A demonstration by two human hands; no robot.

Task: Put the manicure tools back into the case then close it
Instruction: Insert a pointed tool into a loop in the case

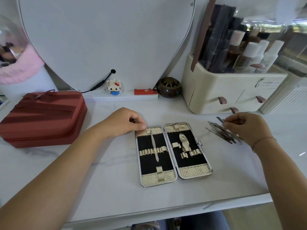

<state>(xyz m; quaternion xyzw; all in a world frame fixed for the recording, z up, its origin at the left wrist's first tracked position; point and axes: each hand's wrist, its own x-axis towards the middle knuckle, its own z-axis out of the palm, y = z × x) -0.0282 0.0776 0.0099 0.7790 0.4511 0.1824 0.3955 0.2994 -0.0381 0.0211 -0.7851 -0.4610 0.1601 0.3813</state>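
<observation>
- Left grip [126, 123] pinches the open case [149, 180] at its far-left corner, steadying it.
- Right grip [247, 130], fingers curled, pinches among loose manicure tools [217, 130] right of the case.
- Lift one tool alone; slide it under an empty loop.

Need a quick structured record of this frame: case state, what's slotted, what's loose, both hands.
case: open flat on the table
left half: one slim tool in the loops
right half: nail clipper in place
loose tools: piled on the table, right of the case
left hand: curled fingertips at the case's top-left corner, grip unclear
right hand: pinches at the loose tools
status: most loops empty, case not yet closed
</observation>
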